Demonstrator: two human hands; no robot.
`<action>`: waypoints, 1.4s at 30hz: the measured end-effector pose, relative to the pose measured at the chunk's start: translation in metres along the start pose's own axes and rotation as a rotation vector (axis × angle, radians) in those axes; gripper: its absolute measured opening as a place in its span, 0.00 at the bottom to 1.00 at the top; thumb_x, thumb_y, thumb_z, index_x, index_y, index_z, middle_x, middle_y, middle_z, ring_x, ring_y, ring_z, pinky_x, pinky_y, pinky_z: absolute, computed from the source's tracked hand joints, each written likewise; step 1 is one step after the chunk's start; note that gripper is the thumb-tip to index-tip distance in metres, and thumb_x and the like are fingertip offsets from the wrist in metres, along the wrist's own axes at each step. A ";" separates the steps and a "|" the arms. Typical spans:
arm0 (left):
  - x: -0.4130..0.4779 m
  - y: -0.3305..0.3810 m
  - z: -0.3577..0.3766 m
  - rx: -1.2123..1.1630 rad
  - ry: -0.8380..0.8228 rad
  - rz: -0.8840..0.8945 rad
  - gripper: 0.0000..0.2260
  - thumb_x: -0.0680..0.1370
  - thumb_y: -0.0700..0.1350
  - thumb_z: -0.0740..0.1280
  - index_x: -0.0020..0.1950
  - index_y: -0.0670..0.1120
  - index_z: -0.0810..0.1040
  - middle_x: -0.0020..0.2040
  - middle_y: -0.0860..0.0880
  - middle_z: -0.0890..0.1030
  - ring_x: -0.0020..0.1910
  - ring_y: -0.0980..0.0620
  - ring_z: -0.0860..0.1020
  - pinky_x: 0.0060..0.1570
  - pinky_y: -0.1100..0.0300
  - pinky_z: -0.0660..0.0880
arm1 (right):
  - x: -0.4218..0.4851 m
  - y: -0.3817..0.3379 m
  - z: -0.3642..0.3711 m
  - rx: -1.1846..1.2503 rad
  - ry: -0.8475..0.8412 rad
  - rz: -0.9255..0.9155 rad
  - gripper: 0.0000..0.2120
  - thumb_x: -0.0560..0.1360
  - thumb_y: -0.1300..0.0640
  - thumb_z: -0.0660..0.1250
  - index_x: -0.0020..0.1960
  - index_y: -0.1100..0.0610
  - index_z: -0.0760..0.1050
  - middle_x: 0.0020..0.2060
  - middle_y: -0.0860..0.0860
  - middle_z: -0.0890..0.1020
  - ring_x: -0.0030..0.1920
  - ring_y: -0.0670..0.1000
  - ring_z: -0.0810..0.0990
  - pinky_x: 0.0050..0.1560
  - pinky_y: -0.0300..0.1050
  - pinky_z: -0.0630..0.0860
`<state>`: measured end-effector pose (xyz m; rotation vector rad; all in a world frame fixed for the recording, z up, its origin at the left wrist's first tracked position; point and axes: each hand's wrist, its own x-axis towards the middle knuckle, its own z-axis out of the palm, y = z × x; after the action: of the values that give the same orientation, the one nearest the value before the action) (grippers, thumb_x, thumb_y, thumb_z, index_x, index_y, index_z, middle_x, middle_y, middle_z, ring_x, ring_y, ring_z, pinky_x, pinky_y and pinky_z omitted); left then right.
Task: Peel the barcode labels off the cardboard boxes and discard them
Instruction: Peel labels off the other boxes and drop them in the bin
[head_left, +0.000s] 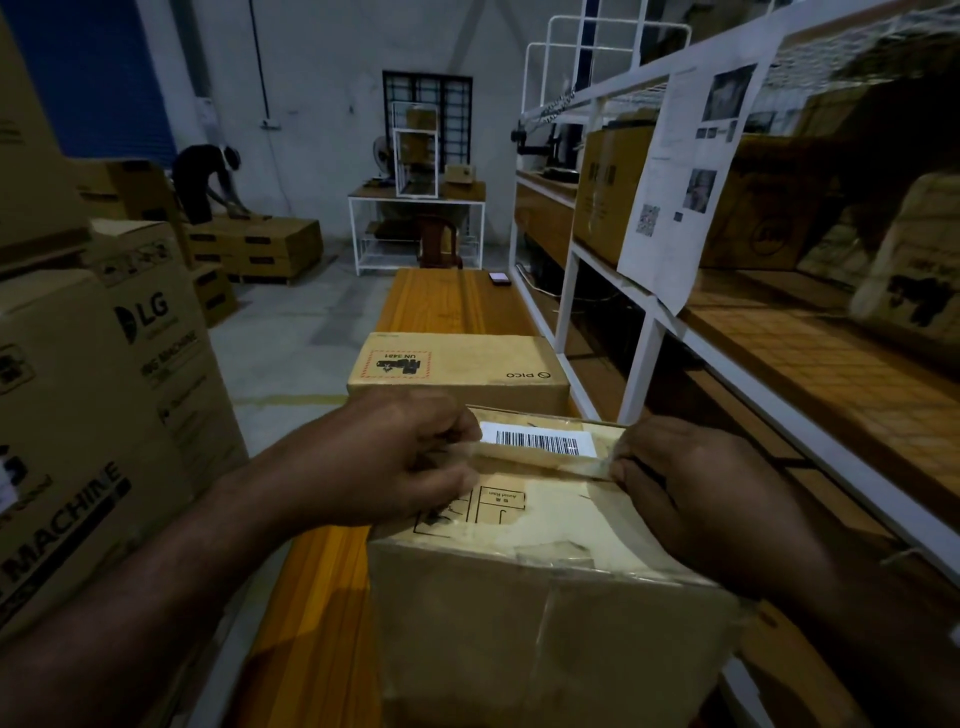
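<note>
Both-handed: left hand (395, 457), right hand (691, 488) pinch tape strip (550, 460) taut over box (545, 597).

The orange wooden tabletop (431, 306) is running lengthwise away from the camera. A near box (519, 649) is resting on its near end. A PICO box (457, 364) is sitting just behind it. A phone (500, 278) is lying flat at the far end, well apart from both boxes.

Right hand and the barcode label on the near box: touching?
Apart. The head view shows bare box between the right edge of the barcode label and the right hand, which pinches clear tape.
</note>
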<state>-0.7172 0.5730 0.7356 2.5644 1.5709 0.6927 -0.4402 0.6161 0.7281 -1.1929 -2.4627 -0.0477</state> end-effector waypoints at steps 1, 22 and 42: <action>0.000 -0.002 0.001 0.009 -0.015 0.013 0.10 0.76 0.56 0.68 0.56 0.56 0.78 0.46 0.60 0.78 0.45 0.61 0.76 0.40 0.64 0.74 | 0.001 -0.001 0.000 -0.002 0.005 0.004 0.10 0.80 0.49 0.60 0.54 0.49 0.78 0.48 0.43 0.78 0.45 0.41 0.74 0.41 0.30 0.65; 0.018 -0.010 0.025 -0.152 0.299 -0.027 0.11 0.77 0.57 0.62 0.52 0.54 0.80 0.44 0.57 0.81 0.41 0.59 0.79 0.37 0.56 0.78 | 0.009 -0.013 0.006 0.162 0.049 0.021 0.05 0.77 0.49 0.64 0.46 0.46 0.78 0.44 0.44 0.80 0.45 0.43 0.78 0.44 0.45 0.79; 0.049 -0.002 -0.002 -0.041 0.053 -0.076 0.09 0.78 0.40 0.68 0.54 0.51 0.83 0.51 0.54 0.84 0.49 0.59 0.79 0.48 0.65 0.75 | 0.013 -0.030 0.003 0.238 -0.002 0.054 0.13 0.74 0.39 0.67 0.55 0.43 0.79 0.49 0.38 0.80 0.46 0.38 0.77 0.44 0.40 0.79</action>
<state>-0.7010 0.6157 0.7534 2.4626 1.6423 0.7829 -0.4709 0.6078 0.7347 -1.1535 -2.3571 0.2541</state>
